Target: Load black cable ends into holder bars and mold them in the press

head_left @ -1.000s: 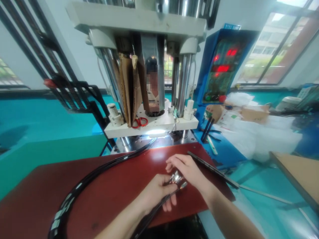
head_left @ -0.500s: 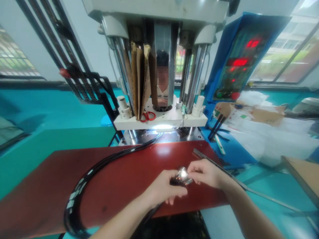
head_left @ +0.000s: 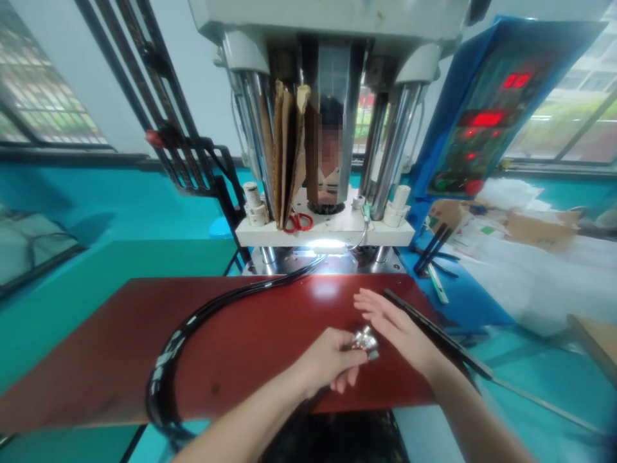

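Observation:
My left hand (head_left: pixel 337 360) is closed around a cluster of small shiny metal connectors (head_left: pixel 365 341), whose bright ends stick out past the thumb and fingers. Something dark trails below that hand, partly hidden by the wrist. Just to the right, my right hand (head_left: pixel 393 325) is open, fingers stretched out toward the upper left, with nothing in it. A bundle of black cables (head_left: pixel 193 321) runs from under the lit press plate, curves left over the red-brown tabletop (head_left: pixel 260 347) and drops over its front edge.
Ahead stands a press (head_left: pixel 325 238) with steel columns; red-handled scissors (head_left: pixel 299 222) and cardboard pieces (head_left: pixel 288 161) rest on its plate. A dark metal bar (head_left: pixel 434 334) lies along the table's right side. Right of the press are a blue control box (head_left: pixel 496 109) and a cutter knife (head_left: pixel 438 284).
My right hand has let go of the metal connectors and its fingers have straightened out. My left hand still holds them. The whole view has shifted slightly.

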Action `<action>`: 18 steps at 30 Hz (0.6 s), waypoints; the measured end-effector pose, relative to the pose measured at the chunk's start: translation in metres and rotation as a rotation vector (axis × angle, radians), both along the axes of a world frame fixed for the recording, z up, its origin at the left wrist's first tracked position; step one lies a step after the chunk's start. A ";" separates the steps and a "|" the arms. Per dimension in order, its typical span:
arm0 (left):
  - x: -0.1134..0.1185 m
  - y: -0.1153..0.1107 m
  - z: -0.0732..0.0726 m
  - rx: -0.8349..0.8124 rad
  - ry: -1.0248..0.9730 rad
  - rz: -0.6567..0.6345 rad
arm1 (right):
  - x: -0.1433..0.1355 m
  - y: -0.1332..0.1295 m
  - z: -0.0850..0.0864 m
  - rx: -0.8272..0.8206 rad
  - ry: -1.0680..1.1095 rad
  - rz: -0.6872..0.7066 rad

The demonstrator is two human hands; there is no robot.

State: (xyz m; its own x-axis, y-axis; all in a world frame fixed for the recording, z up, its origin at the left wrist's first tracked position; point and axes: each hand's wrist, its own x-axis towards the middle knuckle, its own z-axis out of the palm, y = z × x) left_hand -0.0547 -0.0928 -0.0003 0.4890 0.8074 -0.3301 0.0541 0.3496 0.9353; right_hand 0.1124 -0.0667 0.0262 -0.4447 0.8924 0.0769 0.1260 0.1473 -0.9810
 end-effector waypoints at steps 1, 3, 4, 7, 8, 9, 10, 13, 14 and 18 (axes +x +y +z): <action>0.003 -0.001 -0.002 0.001 -0.005 -0.015 | -0.005 -0.001 -0.002 0.000 -0.001 -0.008; 0.009 -0.002 -0.005 0.011 -0.033 -0.042 | -0.017 -0.005 -0.004 -0.028 -0.076 0.057; 0.011 -0.002 -0.006 0.008 -0.059 -0.057 | -0.024 -0.008 -0.004 -0.032 -0.124 0.097; 0.012 -0.002 -0.011 -0.016 -0.154 -0.091 | -0.040 -0.015 -0.001 -0.042 -0.225 0.156; 0.011 -0.002 -0.013 -0.017 -0.176 -0.087 | -0.041 -0.015 -0.001 -0.061 -0.240 0.153; 0.009 -0.001 -0.015 -0.013 -0.187 -0.070 | -0.038 -0.013 -0.001 -0.072 -0.253 0.143; 0.007 -0.001 -0.017 -0.009 -0.190 -0.039 | -0.031 -0.009 -0.002 -0.059 -0.271 0.122; -0.002 0.001 -0.021 0.001 -0.204 0.115 | 0.019 0.007 -0.015 0.180 -0.431 -0.072; -0.006 0.002 -0.022 0.009 -0.218 0.175 | 0.044 0.012 -0.023 0.265 -0.550 -0.157; -0.016 0.004 -0.024 0.015 -0.272 0.316 | 0.139 0.010 -0.060 0.404 -1.123 -0.298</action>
State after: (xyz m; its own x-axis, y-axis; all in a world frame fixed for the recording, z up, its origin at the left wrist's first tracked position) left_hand -0.0705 -0.0892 -0.0246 0.2846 0.9353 -0.2100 -0.3037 0.2958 0.9057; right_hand 0.2518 -0.0563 -0.0338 -0.2254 0.9712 0.0775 0.9515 0.2365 -0.1966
